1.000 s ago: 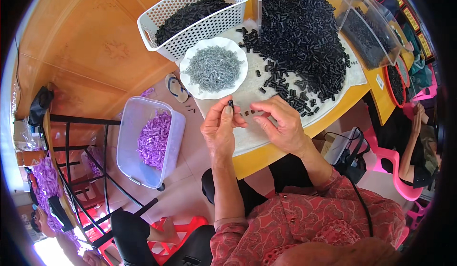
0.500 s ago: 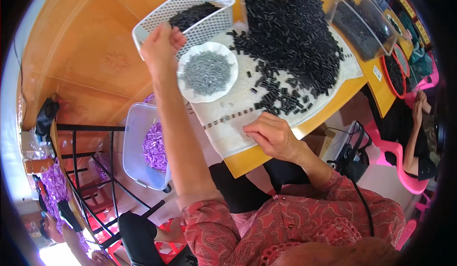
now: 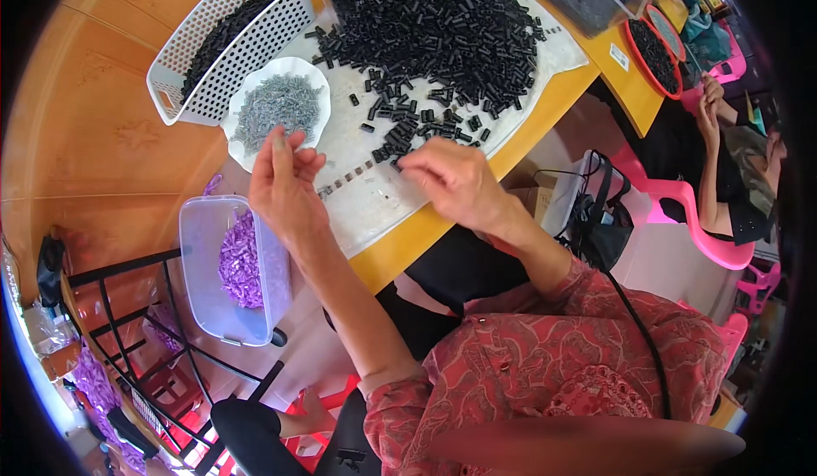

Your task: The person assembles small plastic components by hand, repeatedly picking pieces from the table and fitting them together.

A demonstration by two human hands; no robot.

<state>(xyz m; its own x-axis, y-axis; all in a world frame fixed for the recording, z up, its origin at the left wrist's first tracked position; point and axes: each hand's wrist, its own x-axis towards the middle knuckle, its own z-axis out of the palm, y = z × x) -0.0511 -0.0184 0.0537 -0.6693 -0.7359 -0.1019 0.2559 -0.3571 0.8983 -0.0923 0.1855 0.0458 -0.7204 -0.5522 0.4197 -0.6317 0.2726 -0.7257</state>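
A white dish with a wavy rim [image 3: 319,106] holds a heap of small grey metal pins [image 3: 277,106]. My left hand [image 3: 288,182] is at the dish's near edge, thumb and forefinger close together and the other fingers curled; whatever is between them is too small to tell. By the near end of a big pile of short black plastic pieces [image 3: 434,42], my right hand [image 3: 459,182] has its fingertips pinched. A dark piece shows at those fingertips, but whether it is gripped or lies behind cannot be made out. Pile and dish rest on a white cloth [image 3: 357,212].
A white perforated basket [image 3: 264,46] of black parts stands beyond the dish. The yellow table [image 3: 383,259] has its edge near me. Left, below, is a clear bin [image 3: 200,272] with purple pieces. Red-rimmed trays [image 3: 651,59] and another person's hands [image 3: 708,106] are at the right.
My left hand has come from the basket toward me, down to the dish's near edge. My right hand has moved up to the loose black pieces. The view has shifted too.
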